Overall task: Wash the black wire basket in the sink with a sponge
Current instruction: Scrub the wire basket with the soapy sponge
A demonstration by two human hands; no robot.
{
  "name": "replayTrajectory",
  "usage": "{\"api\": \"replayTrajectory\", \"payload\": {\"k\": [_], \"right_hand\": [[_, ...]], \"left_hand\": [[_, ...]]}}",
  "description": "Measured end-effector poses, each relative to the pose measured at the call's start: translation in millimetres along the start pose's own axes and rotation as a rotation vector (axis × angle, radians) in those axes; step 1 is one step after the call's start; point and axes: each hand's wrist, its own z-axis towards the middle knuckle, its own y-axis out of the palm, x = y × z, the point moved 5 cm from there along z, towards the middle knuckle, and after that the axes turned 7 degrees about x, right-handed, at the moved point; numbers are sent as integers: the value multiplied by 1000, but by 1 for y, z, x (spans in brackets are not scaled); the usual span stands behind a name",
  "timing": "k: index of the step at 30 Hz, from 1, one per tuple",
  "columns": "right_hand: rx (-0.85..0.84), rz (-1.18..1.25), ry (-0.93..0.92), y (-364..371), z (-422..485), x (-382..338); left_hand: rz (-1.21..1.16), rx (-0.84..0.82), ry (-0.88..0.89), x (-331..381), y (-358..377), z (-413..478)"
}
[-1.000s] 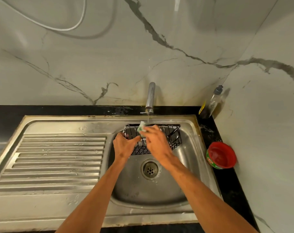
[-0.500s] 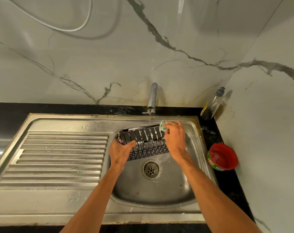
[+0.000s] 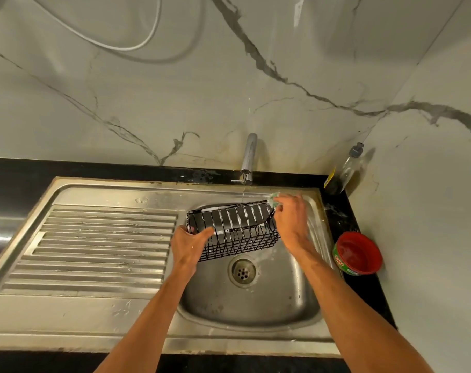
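While held tipped on its long side over the back half of the sink [image 3: 255, 305] bowl, caught between two bare hands: black wire basket [image 3: 237, 232], streaked with white suds along its upright wires. Gripped at the left end by the left hand [image 3: 187, 246], thumb curled over the near rim and fingers wrapped behind the corner. Met at the right end by the right hand [image 3: 290, 224], fingers bent round a green sponge [image 3: 273, 198] and pressing it to the basket's far right corner. Poised just behind the drain [image 3: 242, 271]; whether touching the bowl's floor, impossible to tell. Struck on the far rim by a thin stream from the tap [image 3: 249, 157] at the sink's back edge. Beyond the sink's right edge, on the black counter [image 3: 339, 214]: red and green tub [image 3: 359, 253]. In the counter's back right corner, against the marble wall: clear soap bottle [image 3: 346, 170]. Left of the bowl: ribbed drainboard [image 3: 94, 251], wet.
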Motion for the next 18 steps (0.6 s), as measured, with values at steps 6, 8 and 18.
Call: {"api": "replayTrajectory", "payload": {"k": [6,8,18], "right_hand": [[-66,19,-204,14,-13,-22],[5,16,-9,3,1,0],[56,241,50,-7,10,17]], "left_hand": [[-39,-32,-39,-9,5,3],[-50,-35,-44,-12,5,6],[-166,-35,-180,-8,-4,6]]}}
